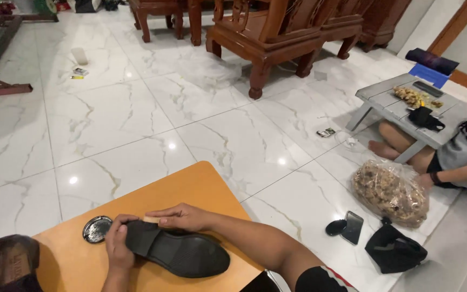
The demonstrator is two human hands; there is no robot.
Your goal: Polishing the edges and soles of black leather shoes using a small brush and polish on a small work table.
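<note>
A black shoe [182, 253] lies sole-up on a low orange wooden table [190, 186]. My left hand [117, 243] grips its heel end. My right hand [182, 216] is closed over a pale wooden brush [151, 219] and presses it against the shoe's far edge. A round open tin of dark polish [97, 229] sits on the table just left of my left hand. A second dark brown shoe [9, 263] stands at the table's left corner.
White marble floor all around. A person [455, 157] sits at right by a low grey table [390, 103], with a clear bag of brown pieces [390, 192], a phone [352, 227] and a black cloth [394, 250]. Carved wooden furniture [277, 38] stands behind.
</note>
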